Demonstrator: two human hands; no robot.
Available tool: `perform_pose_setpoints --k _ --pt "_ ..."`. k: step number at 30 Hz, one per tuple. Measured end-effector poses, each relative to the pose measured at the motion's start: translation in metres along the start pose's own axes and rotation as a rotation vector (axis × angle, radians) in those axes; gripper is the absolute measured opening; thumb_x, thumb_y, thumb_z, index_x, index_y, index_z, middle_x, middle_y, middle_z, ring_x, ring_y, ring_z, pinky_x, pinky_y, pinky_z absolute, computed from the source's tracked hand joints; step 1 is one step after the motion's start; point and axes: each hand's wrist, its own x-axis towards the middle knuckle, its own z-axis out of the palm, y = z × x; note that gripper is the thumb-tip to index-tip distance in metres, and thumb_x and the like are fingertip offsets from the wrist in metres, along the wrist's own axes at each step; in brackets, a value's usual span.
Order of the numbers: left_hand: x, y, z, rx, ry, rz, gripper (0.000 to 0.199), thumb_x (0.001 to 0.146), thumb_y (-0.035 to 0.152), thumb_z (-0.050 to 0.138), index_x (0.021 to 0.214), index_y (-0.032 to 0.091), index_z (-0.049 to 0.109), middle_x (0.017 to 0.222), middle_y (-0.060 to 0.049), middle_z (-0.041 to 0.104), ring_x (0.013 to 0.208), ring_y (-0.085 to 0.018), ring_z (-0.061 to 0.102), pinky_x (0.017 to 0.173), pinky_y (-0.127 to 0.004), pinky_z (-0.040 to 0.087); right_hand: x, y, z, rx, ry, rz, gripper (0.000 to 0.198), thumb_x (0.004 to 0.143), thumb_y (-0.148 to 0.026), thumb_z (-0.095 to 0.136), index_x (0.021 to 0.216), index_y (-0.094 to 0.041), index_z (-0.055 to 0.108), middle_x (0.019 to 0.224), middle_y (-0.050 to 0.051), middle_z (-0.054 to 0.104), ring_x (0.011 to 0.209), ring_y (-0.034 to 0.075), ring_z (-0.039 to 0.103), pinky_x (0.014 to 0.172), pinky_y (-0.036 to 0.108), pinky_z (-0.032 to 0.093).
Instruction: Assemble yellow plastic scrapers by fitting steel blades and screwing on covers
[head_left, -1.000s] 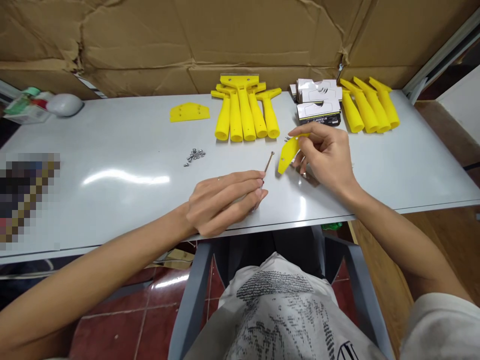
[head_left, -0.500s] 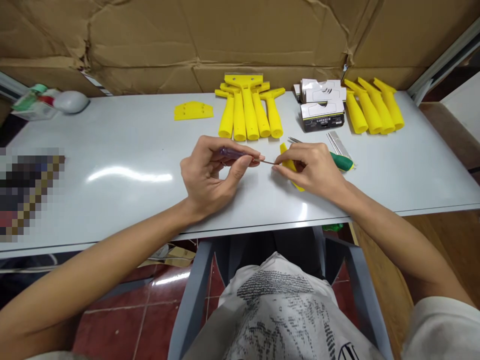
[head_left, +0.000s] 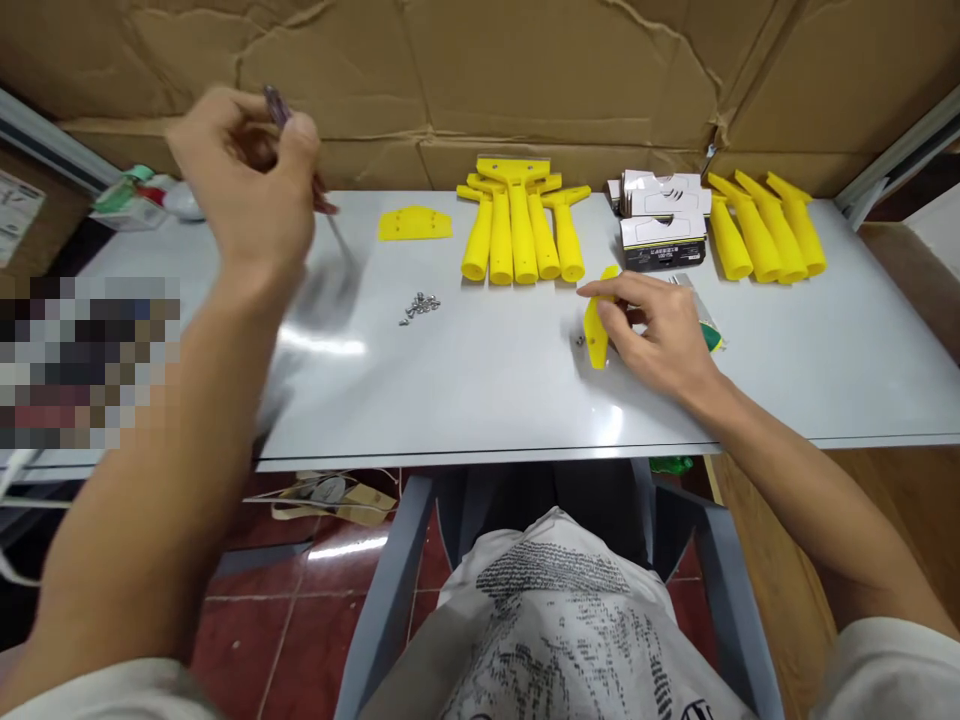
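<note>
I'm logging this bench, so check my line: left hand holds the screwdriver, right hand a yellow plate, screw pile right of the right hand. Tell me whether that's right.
Not quite: the head view shows the screw pile left of the right hand. The left hand does hold the screwdriver, the right a yellow plate.

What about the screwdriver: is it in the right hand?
No, the left hand holds the screwdriver, while the right hand holds a yellow plate.
</note>
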Motion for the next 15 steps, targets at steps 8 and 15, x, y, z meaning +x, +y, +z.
perform_pose_setpoints --k 8,15 --pt "0.054 -0.077 -0.071 0.8 -0.33 -0.42 0.074 0.089 0.074 0.093 0.131 0.016 0.077 0.155 -0.003 0.07 0.155 -0.035 0.044 0.145 -0.066 0.03 0.002 0.0 0.002 0.194 0.038 0.089 0.033 0.104 -0.034 0.069 0.126 -0.02 0.089 0.094 0.004 0.083 0.079 0.018 0.073 0.08 0.035 0.064" --pt "0.034 -0.055 -0.06 0.528 -0.52 -0.285 0.078 0.083 0.081 0.092 0.132 0.022 0.078 0.119 0.001 0.077 0.15 -0.03 0.039 0.146 -0.06 0.024 0.004 0.0 -0.001 0.393 0.104 0.164 0.031 0.104 -0.049 0.083 0.126 -0.027 0.087 0.1 0.004 0.083 0.078 0.019 0.075 0.073 0.038 0.067"
